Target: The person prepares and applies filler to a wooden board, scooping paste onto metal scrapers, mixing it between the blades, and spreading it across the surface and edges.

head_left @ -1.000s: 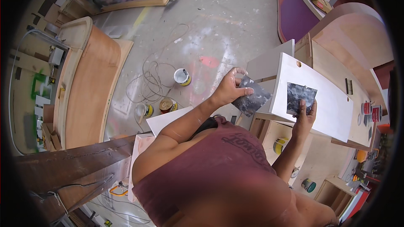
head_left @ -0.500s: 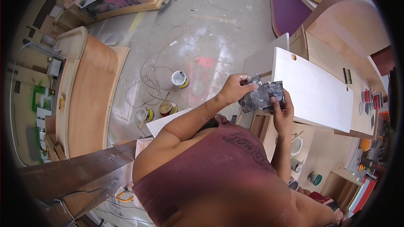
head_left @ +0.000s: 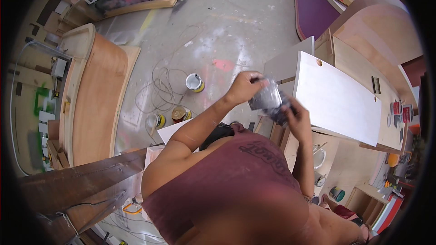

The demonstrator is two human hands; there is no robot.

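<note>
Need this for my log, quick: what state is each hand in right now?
Left hand: closed, holding a smeared dark sheet.
Right hand: closed, holding a second dark sheet, blurred.

- First plate (head_left: 265,98): thin, flat, dark grey with a bright pale patch; blurred. Held at its upper-left corner by the left hand (head_left: 245,87), tilted, clear of any surface.
- Second plate (head_left: 277,117): thin, dark, mottled; blurred. Held at its right side by the right hand (head_left: 299,120), tilted.
- Relation: plates overlap in view; contact between them cannot be determined.
</note>
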